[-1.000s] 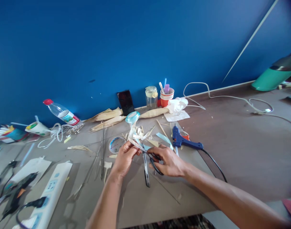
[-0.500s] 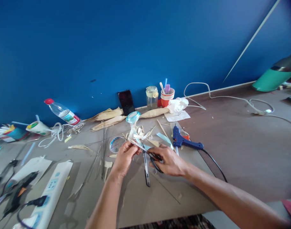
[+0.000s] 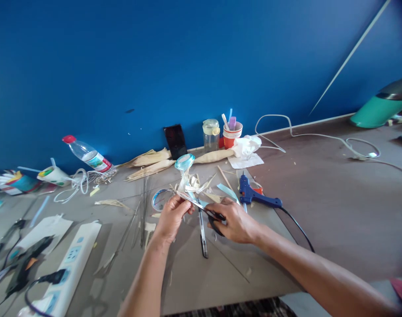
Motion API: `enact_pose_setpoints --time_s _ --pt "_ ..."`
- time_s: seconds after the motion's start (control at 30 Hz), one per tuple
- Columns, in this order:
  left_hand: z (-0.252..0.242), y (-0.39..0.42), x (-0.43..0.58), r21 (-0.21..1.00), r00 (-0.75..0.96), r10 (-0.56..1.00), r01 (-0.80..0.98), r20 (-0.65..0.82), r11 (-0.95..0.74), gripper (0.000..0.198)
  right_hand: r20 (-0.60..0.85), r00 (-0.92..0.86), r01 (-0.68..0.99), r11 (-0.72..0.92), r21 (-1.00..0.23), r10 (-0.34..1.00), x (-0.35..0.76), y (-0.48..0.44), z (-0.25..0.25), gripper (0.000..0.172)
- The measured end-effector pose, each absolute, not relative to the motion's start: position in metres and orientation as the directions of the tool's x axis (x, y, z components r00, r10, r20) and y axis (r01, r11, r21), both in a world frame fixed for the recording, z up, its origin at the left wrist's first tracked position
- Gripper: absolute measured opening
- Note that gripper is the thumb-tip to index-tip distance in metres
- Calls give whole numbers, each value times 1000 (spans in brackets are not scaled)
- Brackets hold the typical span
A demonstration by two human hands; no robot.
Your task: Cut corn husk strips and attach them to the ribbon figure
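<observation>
My left hand (image 3: pixel 170 218) pinches the base of a small craft piece (image 3: pixel 185 176) made of pale husk strips with a light-blue loop on top. My right hand (image 3: pixel 234 223) grips black-handled scissors (image 3: pixel 205 211), whose blades point left and meet the strips just above my left fingers. Both hands hover over the grey table (image 3: pixel 201 273) near its middle. A black-handled tool (image 3: pixel 202 233) lies on the table right under the scissors. Cut husk scraps (image 3: pixel 206 187) lie behind the hands.
A blue glue gun (image 3: pixel 255 197) with a black cord lies right of my hands. A tape ring (image 3: pixel 159 200) and thin wires (image 3: pixel 142 211) lie left. Husks (image 3: pixel 151 160), a phone (image 3: pixel 175 141), a jar (image 3: pixel 210 134), a paper cup (image 3: pixel 232 132) and a bottle (image 3: pixel 87 155) line the blue wall. A power strip (image 3: pixel 71 262) sits front left.
Hands and scissors hold almost the same pose; the scissor handles look slightly more closed. The view has shifted a little.
</observation>
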State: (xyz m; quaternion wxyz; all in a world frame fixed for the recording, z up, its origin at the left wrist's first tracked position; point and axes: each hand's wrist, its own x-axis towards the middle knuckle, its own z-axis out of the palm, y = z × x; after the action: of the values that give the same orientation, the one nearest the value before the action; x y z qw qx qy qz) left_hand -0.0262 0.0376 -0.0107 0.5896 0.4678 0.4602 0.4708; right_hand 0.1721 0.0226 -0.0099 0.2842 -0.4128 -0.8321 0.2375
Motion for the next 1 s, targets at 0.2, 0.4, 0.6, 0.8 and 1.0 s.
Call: enact_pose_setpoints --time_s 0.2,0.4,0.6,0.8,1.0 --pt "-12 39 -31 991 137 984 -43 -117 124 12 298 -503 554 568 -609 811 174 24 -12 27" --pt "-11 41 -32 993 137 984 -5 -113 115 9 292 -511 557 570 -605 809 174 25 -15 28" --pt "-12 40 -33 996 161 983 26 -94 91 9 264 -506 553 544 -632 821 173 24 -13 27" --pt "-12 40 -34 996 178 980 27 -85 81 11 258 -515 537 542 -646 817 173 24 -12 27" --pt "-12 40 -33 996 195 977 19 -86 84 15 271 -528 493 551 -674 805 174 24 -11 25"
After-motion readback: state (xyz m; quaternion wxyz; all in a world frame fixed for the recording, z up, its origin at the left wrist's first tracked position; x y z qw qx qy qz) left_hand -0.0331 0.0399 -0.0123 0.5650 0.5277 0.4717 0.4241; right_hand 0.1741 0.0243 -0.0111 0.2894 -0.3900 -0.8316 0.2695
